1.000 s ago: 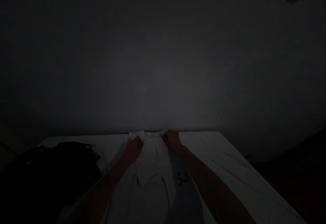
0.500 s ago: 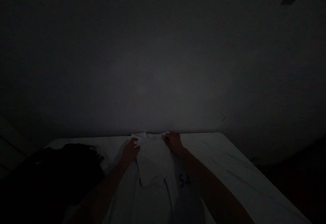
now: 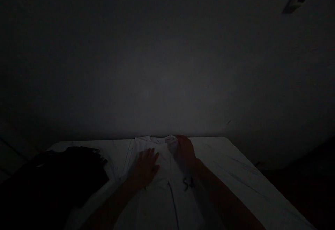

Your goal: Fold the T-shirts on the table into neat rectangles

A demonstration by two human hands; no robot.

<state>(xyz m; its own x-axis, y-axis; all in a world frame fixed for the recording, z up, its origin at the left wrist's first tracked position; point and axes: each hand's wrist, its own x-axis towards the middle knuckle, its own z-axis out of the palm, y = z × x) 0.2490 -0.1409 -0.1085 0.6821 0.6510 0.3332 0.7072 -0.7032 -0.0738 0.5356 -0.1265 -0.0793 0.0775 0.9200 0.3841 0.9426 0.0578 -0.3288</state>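
Flat white cloth shirt [image 3: 162, 160] under your splayed left grip [image 3: 145, 167]
Your right grip [image 3: 185, 149] curls at its shoulder [image 3: 172, 139]; can't tell if pinching.

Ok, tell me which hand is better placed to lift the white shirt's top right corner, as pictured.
Probably the right hand: it is at that corner, while the left hand lies spread, lower on the white shirt.

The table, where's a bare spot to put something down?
Biggest: the table between the right arm and its right edge. A narrow strip at the back, between black clothes and white shirt, looks bare too, but it's dim. Crowded: left, with the clothes, and the middle, where the left hand and right hand are on the shirt.
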